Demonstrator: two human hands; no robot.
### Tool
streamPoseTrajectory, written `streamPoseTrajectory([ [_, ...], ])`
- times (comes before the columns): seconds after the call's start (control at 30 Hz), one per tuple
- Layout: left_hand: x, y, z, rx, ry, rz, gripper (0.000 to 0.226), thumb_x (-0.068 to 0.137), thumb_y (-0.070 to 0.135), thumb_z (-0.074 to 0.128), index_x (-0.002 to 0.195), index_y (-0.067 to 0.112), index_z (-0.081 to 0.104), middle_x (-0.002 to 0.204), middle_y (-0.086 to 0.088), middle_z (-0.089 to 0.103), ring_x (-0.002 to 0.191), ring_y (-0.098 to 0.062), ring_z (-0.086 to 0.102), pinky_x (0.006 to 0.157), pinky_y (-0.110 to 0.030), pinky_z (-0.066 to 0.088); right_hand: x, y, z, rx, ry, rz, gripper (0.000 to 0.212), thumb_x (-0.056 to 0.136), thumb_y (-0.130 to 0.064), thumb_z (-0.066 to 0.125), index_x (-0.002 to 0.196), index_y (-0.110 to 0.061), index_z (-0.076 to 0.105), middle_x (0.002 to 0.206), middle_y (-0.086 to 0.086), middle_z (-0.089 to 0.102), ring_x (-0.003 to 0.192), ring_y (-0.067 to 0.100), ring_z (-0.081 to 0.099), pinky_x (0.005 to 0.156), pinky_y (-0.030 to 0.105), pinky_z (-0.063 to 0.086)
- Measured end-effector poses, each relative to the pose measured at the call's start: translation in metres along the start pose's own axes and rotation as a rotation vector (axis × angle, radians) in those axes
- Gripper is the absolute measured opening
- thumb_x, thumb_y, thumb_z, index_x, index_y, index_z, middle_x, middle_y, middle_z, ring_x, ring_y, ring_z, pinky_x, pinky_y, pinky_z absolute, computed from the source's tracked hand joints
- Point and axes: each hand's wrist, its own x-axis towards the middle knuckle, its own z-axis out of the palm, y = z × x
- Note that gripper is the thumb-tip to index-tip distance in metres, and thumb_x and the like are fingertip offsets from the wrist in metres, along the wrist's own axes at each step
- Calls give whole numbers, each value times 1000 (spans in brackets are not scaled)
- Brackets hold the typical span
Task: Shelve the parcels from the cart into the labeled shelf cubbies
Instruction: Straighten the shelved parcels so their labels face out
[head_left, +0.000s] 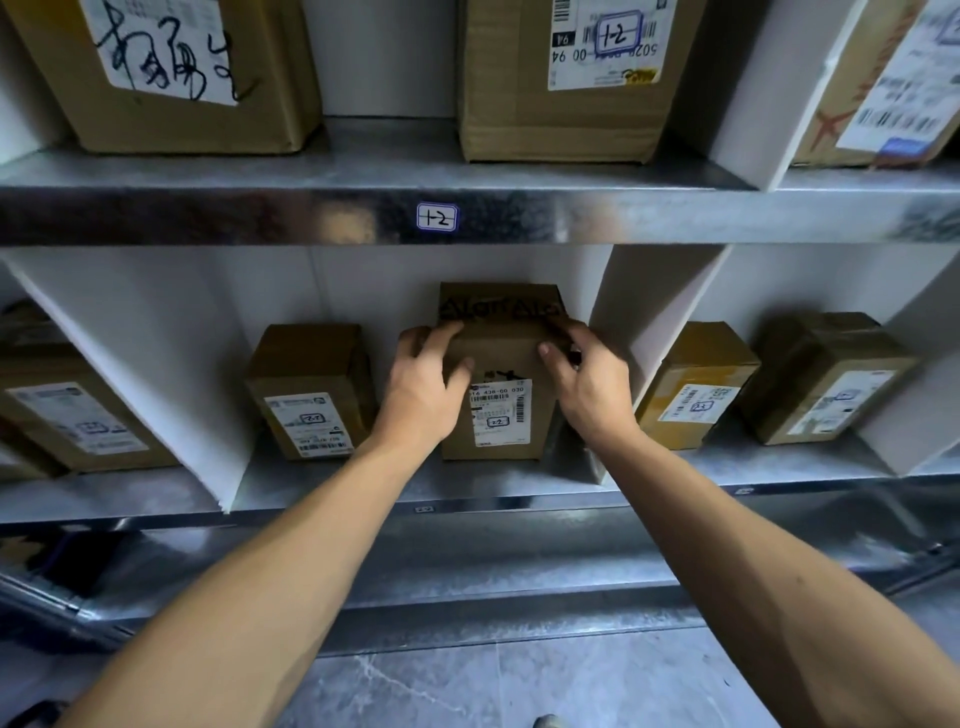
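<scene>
Two hands are on one parcel (501, 395): the left hand (423, 384) clasps its left edge with fingers curled over the top, and the right hand (587, 384) clasps the right edge the same way. The box stands on the metal shelf (519, 488) between them, in the middle cubby, its label marked 2-2 facing out. This looks like the placing step, the parcel being seated rather than carried. The next move probably calls for a short push toward the back wall, then letting go and drawing both hands out. Just left of the left hand stands another box (311, 389); just right of the right hand rises a white divider (649, 332). Above the hands a shelf edge carries a tag (437, 217) reading 1-2. Below the forearms lies grey floor (493, 686).
</scene>
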Motion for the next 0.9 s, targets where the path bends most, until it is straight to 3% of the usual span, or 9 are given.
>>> streamPoseTrajectory([
  [0.33,-5,12,6,-31,-94,-2,49,93,30,61,140,27,47,134,-11,42,118,-29,50,98,-20,31,-6,3,-14,-16,39,40,37,99,-30,59,134,-16,61,127,10,66,117,25,59,97,23,41],
  [0.47,1,15,1,15,-175,-40,57,94,36,59,146,32,38,141,-12,38,124,-32,48,104,-30,36,-4,0,-15,-71,3,21,38,100,-31,58,135,-18,61,128,11,66,118,28,58,102,30,44],
  [0.63,10,10,-11,113,-259,-59,63,94,41,57,150,37,28,148,-11,34,131,-32,43,111,-38,36,-4,-9,-12,-160,8,-9,39,99,-34,58,134,-17,60,125,15,62,114,32,57,98,33,42],
  [0.73,10,2,-19,111,-249,-50,62,94,43,56,149,40,29,146,-10,39,129,-32,45,108,-37,38,-9,-15,-10,-196,27,-26,40,99,-37,56,135,-20,59,136,16,53,123,33,51,106,35,39],
  [0.9,3,-12,-26,85,-215,-37,55,94,43,54,144,43,34,141,-8,44,127,-31,45,98,-27,32,-17,-27,-10,-273,81,-109,41,99,-37,57,136,-20,58,137,18,49,125,40,46,103,46,41],
])
